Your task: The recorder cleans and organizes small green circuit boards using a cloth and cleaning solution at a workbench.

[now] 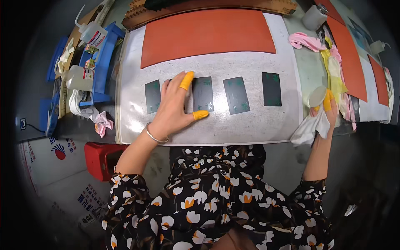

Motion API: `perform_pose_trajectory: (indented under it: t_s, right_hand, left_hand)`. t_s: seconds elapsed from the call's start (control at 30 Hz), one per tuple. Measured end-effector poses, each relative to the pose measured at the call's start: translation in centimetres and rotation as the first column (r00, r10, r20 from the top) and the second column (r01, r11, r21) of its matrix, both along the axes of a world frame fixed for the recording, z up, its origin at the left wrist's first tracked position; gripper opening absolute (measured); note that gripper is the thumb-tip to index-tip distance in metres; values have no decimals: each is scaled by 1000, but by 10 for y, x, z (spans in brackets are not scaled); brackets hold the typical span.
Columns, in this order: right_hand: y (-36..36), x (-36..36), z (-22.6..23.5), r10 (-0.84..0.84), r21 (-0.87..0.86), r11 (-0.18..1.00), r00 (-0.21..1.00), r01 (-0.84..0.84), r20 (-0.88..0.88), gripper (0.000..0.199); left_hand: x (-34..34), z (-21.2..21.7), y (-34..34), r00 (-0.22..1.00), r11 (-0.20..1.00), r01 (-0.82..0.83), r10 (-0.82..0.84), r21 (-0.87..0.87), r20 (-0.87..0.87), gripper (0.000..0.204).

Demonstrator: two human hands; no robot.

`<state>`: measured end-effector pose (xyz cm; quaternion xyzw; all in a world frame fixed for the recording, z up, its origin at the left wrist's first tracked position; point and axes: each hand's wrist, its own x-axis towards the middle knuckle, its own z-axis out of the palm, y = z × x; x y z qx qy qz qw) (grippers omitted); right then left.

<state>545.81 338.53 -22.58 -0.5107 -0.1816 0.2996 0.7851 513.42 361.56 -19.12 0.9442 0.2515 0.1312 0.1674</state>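
Several dark rectangular panels with green markings lie in a row on the grey work surface (pixel 258 129). My left hand (pixel 175 102) hovers over or rests on the row, its fingers spread, with yellow finger cots on thumb and index finger. These two fingertips are at one panel (pixel 203 92); the hand partly hides it and the panel (pixel 152 98) to its left. Farther right lie a slightly tilted panel (pixel 236 95) and an upright one (pixel 272 89). At the right edge, my right hand (pixel 332 109) grips a white cloth (pixel 312 127). A round whitish object (pixel 317 96) touches its yellow-capped fingers.
An orange-red mat (pixel 208 35) covers the far part of the surface, before a brown notched rack (pixel 208 11). Squeeze bottles (pixel 91 34) and a blue tray (pixel 109 62) stand left. Pink cloth (pixel 306 41) and a bottle (pixel 314 17) are right. A red stool (pixel 98 160) stands below.
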Motion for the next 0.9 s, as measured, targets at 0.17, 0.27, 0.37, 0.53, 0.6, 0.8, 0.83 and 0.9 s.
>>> perform_pose_trajectory:
  t_s: [0.17,0.27,0.37,0.53,0.6,0.8,0.83,0.9]
  right_hand:
    - [3,-11,15,272,89,960,958,-264,-89,24]
    - [11,-21,13,240,-12,971,970,-241,-26,22]
    - [26,-36,15,179,-79,980,981,-185,-75,18]
    - [28,-35,8,235,-44,971,972,-236,-26,22]
    - [30,-39,19,201,-23,979,979,-202,-35,20]
    - [35,-38,48,219,-85,974,968,-210,125,25]
    - [35,-32,44,287,-143,955,934,-261,212,29]
    - [36,-33,35,253,-266,950,906,-166,339,30]
  left_hand:
    - [-36,0,12,924,974,-203,224,-98,309,68]
    - [-55,3,8,899,957,-248,286,-152,332,60]
    - [-64,0,1,898,953,-278,303,-122,319,52]
    - [-76,3,3,833,944,-315,325,-99,448,49]
    - [-94,8,15,775,926,-376,336,-36,535,48]
    - [-123,11,46,582,867,-469,449,-171,679,41]
    - [-123,8,45,583,870,-460,446,-176,679,41]
    - [-120,3,42,617,806,-588,503,-70,605,41]
